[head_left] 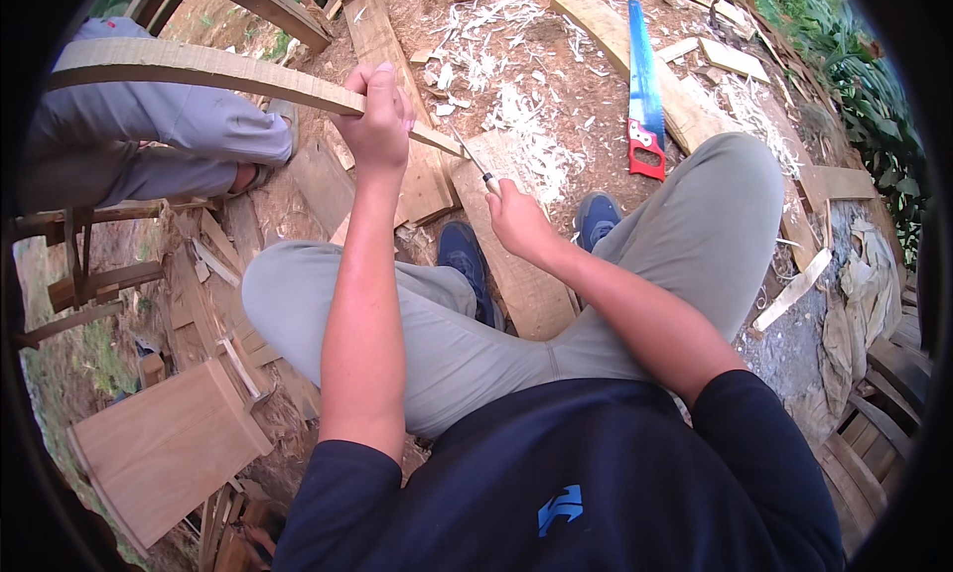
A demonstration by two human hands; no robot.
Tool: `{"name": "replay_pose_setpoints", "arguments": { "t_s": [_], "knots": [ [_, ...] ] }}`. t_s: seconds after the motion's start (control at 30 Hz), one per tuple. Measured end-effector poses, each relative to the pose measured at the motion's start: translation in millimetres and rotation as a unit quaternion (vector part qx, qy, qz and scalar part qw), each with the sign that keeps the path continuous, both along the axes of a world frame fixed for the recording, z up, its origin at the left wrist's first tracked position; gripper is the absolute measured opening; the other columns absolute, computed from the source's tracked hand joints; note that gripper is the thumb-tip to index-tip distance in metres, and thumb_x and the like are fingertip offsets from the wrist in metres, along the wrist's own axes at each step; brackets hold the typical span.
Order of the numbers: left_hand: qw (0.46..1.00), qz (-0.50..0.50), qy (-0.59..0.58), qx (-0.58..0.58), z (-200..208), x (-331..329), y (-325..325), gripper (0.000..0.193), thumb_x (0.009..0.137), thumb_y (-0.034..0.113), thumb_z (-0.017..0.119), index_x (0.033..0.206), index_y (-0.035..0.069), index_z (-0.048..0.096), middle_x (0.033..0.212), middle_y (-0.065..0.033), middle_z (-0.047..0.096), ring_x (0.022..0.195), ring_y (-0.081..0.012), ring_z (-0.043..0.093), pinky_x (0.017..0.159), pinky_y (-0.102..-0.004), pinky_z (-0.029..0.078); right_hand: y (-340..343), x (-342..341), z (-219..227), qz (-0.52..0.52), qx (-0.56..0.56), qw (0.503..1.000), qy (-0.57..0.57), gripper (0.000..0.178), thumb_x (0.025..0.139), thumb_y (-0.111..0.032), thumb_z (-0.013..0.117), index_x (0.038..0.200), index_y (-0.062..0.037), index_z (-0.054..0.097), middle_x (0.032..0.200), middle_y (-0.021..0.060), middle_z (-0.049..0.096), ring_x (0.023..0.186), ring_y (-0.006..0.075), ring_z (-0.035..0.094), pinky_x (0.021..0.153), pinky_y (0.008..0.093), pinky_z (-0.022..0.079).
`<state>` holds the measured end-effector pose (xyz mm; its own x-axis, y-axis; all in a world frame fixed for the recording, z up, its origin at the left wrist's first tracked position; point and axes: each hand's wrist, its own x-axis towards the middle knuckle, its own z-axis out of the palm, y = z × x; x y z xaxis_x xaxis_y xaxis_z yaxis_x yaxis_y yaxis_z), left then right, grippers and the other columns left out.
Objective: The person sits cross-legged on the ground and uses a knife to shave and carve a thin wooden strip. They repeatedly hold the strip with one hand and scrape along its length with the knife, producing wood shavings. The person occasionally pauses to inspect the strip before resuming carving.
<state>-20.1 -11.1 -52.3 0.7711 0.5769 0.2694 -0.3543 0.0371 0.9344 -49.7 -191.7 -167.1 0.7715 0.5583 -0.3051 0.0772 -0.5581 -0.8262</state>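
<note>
My left hand (377, 121) is closed round a long wooden strip (228, 73), which runs from the far left and slants down toward the middle. My right hand (521, 220) grips the dark handle of a knife (476, 159). Its narrow blade points up and left, and lies at the tapered end of the strip; whether it is cutting in, I cannot tell. Below them a wide plank (521, 264) lies between my shoes, its far end under the strip's tip. Pale shavings (526, 126) are scattered just beyond.
A handsaw (645, 96) with a blue blade and red handle leans across a board (596, 26) at the far right. Another person's legs (189, 126) are at the left. A wooden panel (169, 443) and a hammer (243, 374) lie lower left. Crumpled cloth (859, 294) is at the right.
</note>
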Motion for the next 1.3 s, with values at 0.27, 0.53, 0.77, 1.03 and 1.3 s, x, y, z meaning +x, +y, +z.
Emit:
{"name": "replay_pose_setpoints", "arguments": {
  "t_s": [0.27,0.53,0.77,1.03,1.3],
  "knots": [
    [1.000,0.016,-0.008,-0.001,-0.7,0.6,0.9,0.034,0.096,0.009,0.055,0.067,0.011,0.038,0.047,0.0028,0.035,0.035,-0.0080,0.032,0.036,-0.0268,0.032,1.6,-2.6,4.5,0.013,-0.047,0.999,0.022,0.033,0.102,-0.024,0.044,0.119,0.0029,0.050,0.090,0.0351,0.064,0.087,0.0526,0.063,0.080,0.0583,0.047],
    [0.999,0.037,-0.006,0.003,-2.5,0.8,3.2,0.034,0.096,0.008,0.055,0.067,0.011,0.038,0.046,0.0028,0.034,0.035,-0.0079,0.034,0.036,-0.0264,0.033,3.8,-10.0,20.5,-0.090,0.092,0.991,-0.046,0.033,0.104,-0.026,0.044,0.116,0.0020,0.055,0.080,0.0304,0.065,0.079,0.0504,0.063,0.074,0.0581,0.047],
    [0.999,0.051,-0.006,-0.001,-0.6,1.8,2.4,0.033,0.096,0.008,0.055,0.067,0.010,0.039,0.046,0.0017,0.036,0.035,-0.0092,0.035,0.036,-0.0276,0.034,3.6,-3.4,-8.2,-0.068,-0.020,0.997,0.002,0.037,0.104,-0.030,0.045,0.119,0.0015,0.057,0.081,0.0284,0.065,0.082,0.0466,0.064,0.075,0.0521,0.048],
    [0.998,0.055,-0.006,-0.035,-1.9,1.6,2.5,0.034,0.097,0.009,0.054,0.066,0.010,0.040,0.046,0.0003,0.039,0.035,-0.0097,0.038,0.036,-0.0277,0.034,1.8,-2.5,-18.1,-0.160,0.063,0.985,0.023,0.043,0.104,-0.038,0.047,0.115,0.0022,0.059,0.082,0.0194,0.067,0.075,0.0310,0.066,0.072,0.0438,0.049],
    [0.999,0.042,0.021,0.027,0.5,-0.1,-4.1,0.035,0.096,0.009,0.054,0.063,0.010,0.040,0.048,0.0005,0.043,0.037,-0.0081,0.041,0.037,-0.0264,0.033,-1.4,17.1,-10.8,-0.149,0.133,0.939,0.279,0.041,0.105,-0.038,0.044,0.112,0.0012,0.052,0.074,0.0132,0.059,0.064,0.0272,0.058,0.061,0.0409,0.045]
  ]
}}
